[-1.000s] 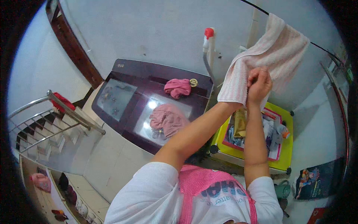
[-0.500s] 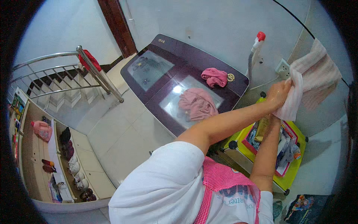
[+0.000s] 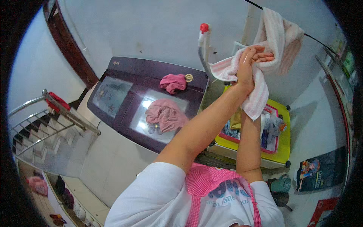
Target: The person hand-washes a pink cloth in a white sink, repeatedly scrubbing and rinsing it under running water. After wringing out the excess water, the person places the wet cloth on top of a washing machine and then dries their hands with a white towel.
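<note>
A pink-and-white striped towel (image 3: 278, 41) hangs over a dark line at the upper right, its lower part bunched around my hands. My left hand (image 3: 247, 66) lies against the towel, fingers stretched out and slightly apart across a fold. My right forearm (image 3: 248, 143) rises under the towel's hanging corner. The cloth and my left arm cover my right hand, so its fingers are hidden. Below the towel stands a yellow-topped rack (image 3: 281, 153), bearing a pink-edged tray (image 3: 277, 145) of small packages.
A dark purple twin-lid washing machine (image 3: 130, 94) stands left of my arms. On it lie a dusty-pink cloth (image 3: 164, 113) and a brighter pink cloth (image 3: 173, 82). A red-capped grey hose (image 3: 201, 51) rises behind. Metal stair railings (image 3: 72, 113) stand at far left, a dark bag (image 3: 321, 172) at right.
The view has turned right, shifting the scene leftward. My left hand has gone from gripping the towel's edge to lying with fingers extended on it. The towel now wraps more around my hands.
</note>
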A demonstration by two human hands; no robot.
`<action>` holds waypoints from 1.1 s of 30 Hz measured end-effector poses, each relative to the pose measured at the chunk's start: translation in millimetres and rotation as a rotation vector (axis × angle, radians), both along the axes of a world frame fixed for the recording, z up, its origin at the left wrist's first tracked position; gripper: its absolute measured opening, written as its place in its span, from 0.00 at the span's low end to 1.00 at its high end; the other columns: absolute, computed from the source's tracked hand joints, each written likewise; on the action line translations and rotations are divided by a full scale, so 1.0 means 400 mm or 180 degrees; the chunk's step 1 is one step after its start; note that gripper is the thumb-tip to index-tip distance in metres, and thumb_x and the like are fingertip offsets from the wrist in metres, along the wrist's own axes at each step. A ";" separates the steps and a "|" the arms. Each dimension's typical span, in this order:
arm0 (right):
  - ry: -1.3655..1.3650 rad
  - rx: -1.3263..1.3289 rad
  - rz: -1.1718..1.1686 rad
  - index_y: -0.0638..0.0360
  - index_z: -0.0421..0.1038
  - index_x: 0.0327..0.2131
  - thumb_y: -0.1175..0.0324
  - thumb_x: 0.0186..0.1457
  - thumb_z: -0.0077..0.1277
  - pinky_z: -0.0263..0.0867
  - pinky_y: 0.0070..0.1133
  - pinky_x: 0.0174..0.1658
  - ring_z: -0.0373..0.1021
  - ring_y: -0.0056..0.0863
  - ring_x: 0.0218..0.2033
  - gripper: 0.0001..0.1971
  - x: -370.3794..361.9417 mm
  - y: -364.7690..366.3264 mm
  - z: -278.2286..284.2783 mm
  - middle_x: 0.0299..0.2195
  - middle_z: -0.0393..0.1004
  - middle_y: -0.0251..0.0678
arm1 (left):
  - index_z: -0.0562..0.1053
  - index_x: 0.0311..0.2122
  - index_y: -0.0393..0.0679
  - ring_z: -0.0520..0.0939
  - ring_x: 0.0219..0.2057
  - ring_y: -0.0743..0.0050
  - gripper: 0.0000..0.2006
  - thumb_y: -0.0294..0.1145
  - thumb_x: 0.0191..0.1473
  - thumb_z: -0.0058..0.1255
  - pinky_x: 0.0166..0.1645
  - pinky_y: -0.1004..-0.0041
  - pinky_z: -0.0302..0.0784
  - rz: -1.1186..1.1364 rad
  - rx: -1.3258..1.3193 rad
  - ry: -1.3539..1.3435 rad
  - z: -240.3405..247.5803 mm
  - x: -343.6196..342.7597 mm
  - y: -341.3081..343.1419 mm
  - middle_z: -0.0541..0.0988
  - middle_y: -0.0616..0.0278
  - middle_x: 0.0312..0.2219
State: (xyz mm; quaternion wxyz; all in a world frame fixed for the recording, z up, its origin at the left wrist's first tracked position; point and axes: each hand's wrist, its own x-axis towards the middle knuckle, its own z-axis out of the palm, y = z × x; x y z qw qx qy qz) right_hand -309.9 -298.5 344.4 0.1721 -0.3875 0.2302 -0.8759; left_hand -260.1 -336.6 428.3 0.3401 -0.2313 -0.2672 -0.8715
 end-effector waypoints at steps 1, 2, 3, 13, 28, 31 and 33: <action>-0.0480 -0.0167 0.0521 0.59 0.48 0.59 0.67 0.59 0.38 0.45 0.24 0.61 0.51 0.28 0.58 0.25 -0.003 0.012 -0.021 0.58 0.53 0.38 | 0.63 0.46 0.34 0.74 0.45 0.60 0.19 0.40 0.55 0.40 0.51 0.65 0.68 0.0503 -0.0522 -0.0187 0.002 0.000 0.012 0.74 0.51 0.39; -0.0990 -0.0357 0.0968 0.58 0.48 0.59 0.66 0.59 0.38 0.45 0.23 0.61 0.51 0.28 0.58 0.26 -0.017 0.015 -0.031 0.57 0.52 0.37 | 0.64 0.44 0.35 0.75 0.44 0.61 0.17 0.37 0.54 0.41 0.50 0.66 0.69 0.0819 -0.0626 -0.0208 0.008 -0.004 0.024 0.73 0.52 0.39; -0.1072 -0.0350 0.0945 0.58 0.48 0.59 0.66 0.59 0.38 0.46 0.23 0.61 0.52 0.28 0.58 0.25 0.007 0.020 -0.039 0.57 0.53 0.37 | 0.64 0.44 0.36 0.75 0.43 0.61 0.17 0.36 0.53 0.41 0.50 0.67 0.69 0.1329 -0.1128 -0.0209 -0.004 0.004 0.028 0.74 0.53 0.39; 0.0188 0.0466 -0.0451 0.60 0.50 0.59 0.62 0.61 0.38 0.50 0.21 0.59 0.56 0.26 0.56 0.25 0.067 0.087 0.039 0.58 0.55 0.36 | 0.55 0.59 0.40 0.54 0.61 0.56 0.32 0.38 0.49 0.43 0.64 0.69 0.43 0.1947 -0.2400 -0.0409 -0.050 0.111 0.080 0.55 0.53 0.59; 0.1173 0.2001 -0.2217 0.61 0.65 0.50 0.53 0.53 0.46 0.62 0.28 0.48 0.68 0.31 0.44 0.26 -0.086 0.056 -0.008 0.43 0.71 0.39 | 0.39 0.62 0.33 0.47 0.63 0.52 0.39 0.32 0.52 0.46 0.65 0.68 0.39 0.2478 -0.3691 -0.1227 -0.118 0.060 0.033 0.47 0.41 0.61; 0.1631 0.3180 -0.2600 0.61 0.68 0.47 0.49 0.51 0.48 0.65 0.30 0.45 0.71 0.32 0.41 0.27 -0.110 0.105 0.018 0.40 0.74 0.39 | 0.47 0.60 0.32 0.59 0.59 0.56 0.38 0.36 0.50 0.52 0.62 0.66 0.51 0.2116 -0.3161 -0.1624 -0.123 0.058 0.009 0.59 0.44 0.56; 0.2536 0.4431 -0.3028 0.60 0.69 0.46 0.46 0.48 0.50 0.67 0.32 0.42 0.72 0.33 0.38 0.29 -0.024 0.132 0.097 0.38 0.75 0.39 | 0.50 0.59 0.33 0.63 0.57 0.59 0.38 0.41 0.50 0.55 0.61 0.67 0.54 0.2090 -0.3196 -0.2035 -0.161 0.055 -0.057 0.63 0.47 0.54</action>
